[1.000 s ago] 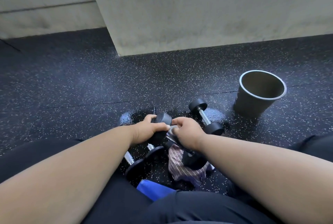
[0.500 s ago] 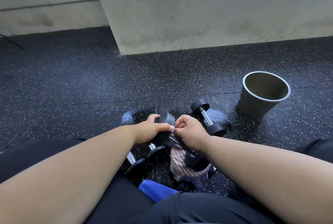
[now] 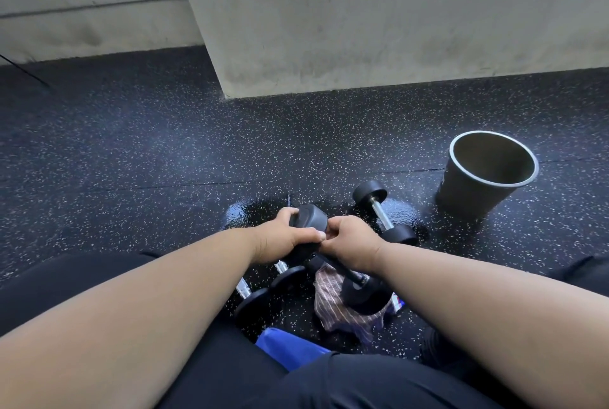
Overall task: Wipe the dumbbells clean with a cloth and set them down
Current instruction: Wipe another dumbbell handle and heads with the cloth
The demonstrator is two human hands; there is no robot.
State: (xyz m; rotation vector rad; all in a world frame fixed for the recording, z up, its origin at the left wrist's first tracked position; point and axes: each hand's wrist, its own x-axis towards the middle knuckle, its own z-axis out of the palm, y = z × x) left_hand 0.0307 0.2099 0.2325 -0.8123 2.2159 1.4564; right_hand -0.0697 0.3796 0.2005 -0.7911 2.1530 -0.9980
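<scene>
— Left hand [image 3: 280, 237] state?
— Fingers curled round far head of the black rubber-ended dumbbell [image 3: 333, 263]; right hand [image 3: 351, 240] pinches its handle; near head rests on the striped brownish cloth [image 3: 342, 306] on the speckled black floor [image 3: 131, 151].
— Others?
— Second dumbbell [image 3: 384, 214] lies right, near grey bucket [image 3: 478, 174].
</scene>
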